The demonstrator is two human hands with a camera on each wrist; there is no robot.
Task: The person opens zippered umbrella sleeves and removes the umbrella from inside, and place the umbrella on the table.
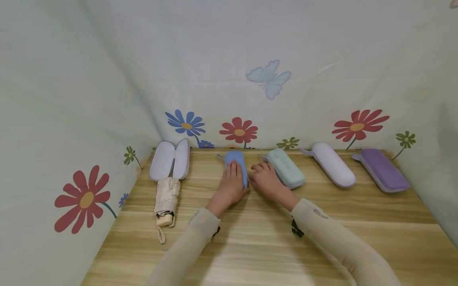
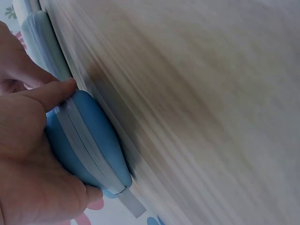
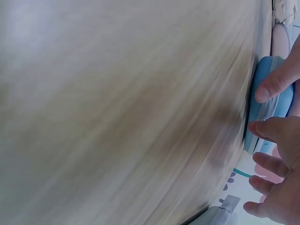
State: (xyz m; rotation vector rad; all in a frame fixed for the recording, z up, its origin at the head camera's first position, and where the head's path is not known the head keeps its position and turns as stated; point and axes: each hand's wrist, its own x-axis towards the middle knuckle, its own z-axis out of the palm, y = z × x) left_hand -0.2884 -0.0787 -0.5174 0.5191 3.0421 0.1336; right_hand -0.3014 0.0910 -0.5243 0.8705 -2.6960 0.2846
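Observation:
A blue zippered glasses case [image 1: 229,157] lies on the table near its back edge. My left hand [image 1: 231,186] holds it, fingers along the top and thumb [image 2: 61,93] against its side by the zipper. At the case's right side, my right hand [image 1: 265,180] pinches at the small zipper pull [image 3: 263,119] with thumb and forefinger; its other fingers are spread apart. The pull is mostly hidden behind the fingertips. Beside the right hand lies a mint green glasses case [image 1: 286,169], lying shut.
To the left, an unfolded lavender glasses case [image 1: 162,161] stands behind a beige folding umbrella [image 1: 167,196]. A pale lilac case [image 1: 332,165] and a purple case [image 1: 384,169] lie to the right. A flowered cloth [image 1: 222,95] hangs behind the wooden table [image 1: 247,246].

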